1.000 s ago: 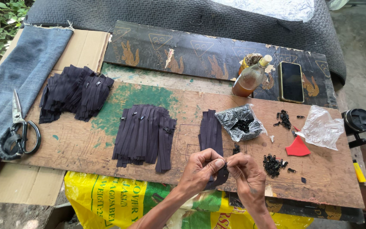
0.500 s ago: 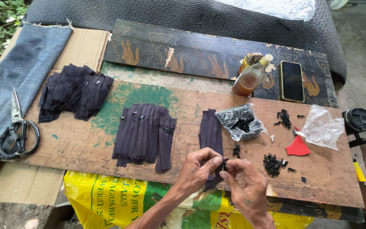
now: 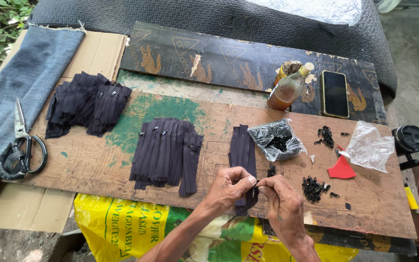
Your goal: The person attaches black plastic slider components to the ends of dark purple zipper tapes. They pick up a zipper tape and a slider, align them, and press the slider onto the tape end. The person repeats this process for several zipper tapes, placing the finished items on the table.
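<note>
My left hand point(image 3: 230, 188) and my right hand point(image 3: 281, 205) meet at the near edge of a wooden board point(image 3: 88, 162). Both pinch the near end of a dark purple zipper point(image 3: 242, 150) that lies in a small stack stretching away from me. A tiny dark slider seems to sit between my fingertips, though it is too small to make out. More dark zippers lie in a neat middle pile point(image 3: 167, 153) and a looser far-left pile point(image 3: 86, 103). Loose black sliders point(image 3: 313, 187) are scattered beside my right hand.
A grey bag of sliders point(image 3: 277, 140), a clear plastic bag point(image 3: 368, 145), a red scrap point(image 3: 341, 169), an amber bottle point(image 3: 288, 89) and a phone point(image 3: 335, 93) lie to the right. Scissors point(image 3: 21, 151) rest on blue denim point(image 3: 10, 92) at left. A yellow sack point(image 3: 136, 228) hangs below.
My hands have closed together over the zipper's near end; the right hand moved left toward the left hand. Nothing else has shifted.
</note>
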